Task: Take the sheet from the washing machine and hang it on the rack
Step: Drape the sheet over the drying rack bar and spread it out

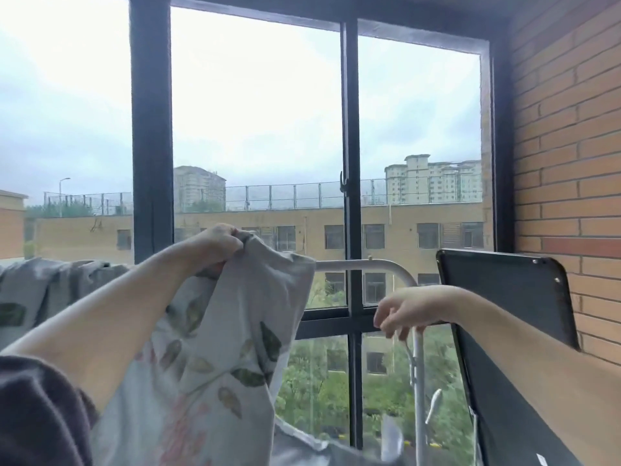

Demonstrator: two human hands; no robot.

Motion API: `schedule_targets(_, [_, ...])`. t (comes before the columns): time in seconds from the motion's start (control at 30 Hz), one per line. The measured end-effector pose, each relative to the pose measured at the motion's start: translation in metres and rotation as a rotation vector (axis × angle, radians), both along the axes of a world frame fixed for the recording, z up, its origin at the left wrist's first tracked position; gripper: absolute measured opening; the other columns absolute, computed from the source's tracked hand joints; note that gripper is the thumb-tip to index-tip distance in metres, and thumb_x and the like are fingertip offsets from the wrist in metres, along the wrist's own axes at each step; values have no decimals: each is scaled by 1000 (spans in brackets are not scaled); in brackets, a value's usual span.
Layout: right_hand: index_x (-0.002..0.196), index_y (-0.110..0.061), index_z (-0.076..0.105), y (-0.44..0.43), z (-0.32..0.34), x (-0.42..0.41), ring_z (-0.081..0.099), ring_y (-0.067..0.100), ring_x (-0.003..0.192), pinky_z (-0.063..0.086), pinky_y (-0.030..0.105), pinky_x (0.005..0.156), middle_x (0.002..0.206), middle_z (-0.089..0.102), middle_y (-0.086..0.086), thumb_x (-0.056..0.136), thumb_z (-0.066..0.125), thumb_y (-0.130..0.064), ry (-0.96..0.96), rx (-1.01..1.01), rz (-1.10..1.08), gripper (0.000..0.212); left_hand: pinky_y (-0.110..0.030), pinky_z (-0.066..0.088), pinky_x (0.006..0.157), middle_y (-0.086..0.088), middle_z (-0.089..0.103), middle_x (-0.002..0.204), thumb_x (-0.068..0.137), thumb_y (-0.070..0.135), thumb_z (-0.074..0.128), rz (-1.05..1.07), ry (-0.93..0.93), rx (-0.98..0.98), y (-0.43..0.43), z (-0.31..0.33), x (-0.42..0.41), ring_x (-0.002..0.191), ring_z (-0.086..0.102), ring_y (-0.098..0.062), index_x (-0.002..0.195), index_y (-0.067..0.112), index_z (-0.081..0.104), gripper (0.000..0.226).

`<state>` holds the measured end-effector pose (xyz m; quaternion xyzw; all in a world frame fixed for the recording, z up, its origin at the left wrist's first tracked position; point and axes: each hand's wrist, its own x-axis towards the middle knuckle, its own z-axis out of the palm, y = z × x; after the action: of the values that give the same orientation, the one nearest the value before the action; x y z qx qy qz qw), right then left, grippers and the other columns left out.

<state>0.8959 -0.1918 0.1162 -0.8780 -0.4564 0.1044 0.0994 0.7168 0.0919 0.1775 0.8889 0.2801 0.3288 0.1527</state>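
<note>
Grey cotton printed with leaves fills the lower left: our sheet [215, 348] is already out of the washer and up at the rack [366, 264], whose white top rail runs in front of the window [255, 129]. Our left hand [218, 245] has its fingers pinched tight on a bunched corner of the sheet and lifts it above rail height, we judge so the cloth can be thrown over the bar rather than dragged against it. More of the sheet lies heaped at far left, apparently draped over the rail there, though the rail beneath it is hidden.

Our right hand [403, 309] hangs at the rounded end of the rack with fingers loosely curled and apart, gripping nothing we can make out; it seems to touch the upright tube, perhaps to steady the frame while the other hand pulls.

A black panel [504, 297] leans against the brick wall [571, 146] just beside the rack. No basket, tub or washer shows, so we can say nothing of contents.
</note>
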Motion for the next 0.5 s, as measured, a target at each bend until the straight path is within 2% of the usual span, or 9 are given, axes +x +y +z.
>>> schedule_targets(0.07, [108,-11,61,27,3,-10,69,18,89,52,26,66,96,71,1,95,49,-26,-53,278,4,23,-25,42,59,-5,63,92,92,23,51,25,29,34,-4,0,-5,82,58,-23,89,13,64,17])
schedule_targets(0.13, [105,-10,61,55,7,-23,68,20,90,55,31,72,94,70,2,95,49,-35,-56,427,38,30,-33,47,75,-4,62,98,94,35,45,71,6,215,-3,-6,-14,89,57,-22,85,17,65,28])
schedule_targets(0.2, [114,-13,58,86,6,-38,64,20,99,53,33,70,106,66,1,92,49,-50,221,464,41,44,-41,42,90,-4,57,113,97,38,36,131,115,363,5,-16,-27,105,52,-23,99,20,63,33])
schedule_targets(0.27, [120,-12,56,116,-1,-48,62,19,102,52,32,69,114,65,3,85,56,-56,504,564,-2,55,-44,36,95,-5,49,133,101,35,25,186,346,399,17,-28,-35,120,47,-24,125,20,52,39])
schedule_targets(0.33, [116,-11,58,137,-6,-61,63,21,98,54,32,68,114,65,8,88,61,-43,655,710,-44,43,-47,32,100,-3,44,143,101,42,13,240,387,342,27,-41,-43,128,44,-22,138,23,41,51])
schedule_targets(0.4, [102,-16,64,142,2,-71,61,23,96,53,33,72,110,65,8,95,51,-26,704,835,-41,18,-46,28,103,-2,47,143,99,48,7,264,309,334,33,-48,-46,130,42,-21,136,24,45,58])
schedule_targets(0.5, [78,-19,67,126,40,-65,58,22,87,50,40,85,83,64,4,95,41,-15,779,1098,-51,31,-45,25,104,-3,46,144,98,50,4,258,292,284,42,-44,-49,131,41,-23,135,24,46,61])
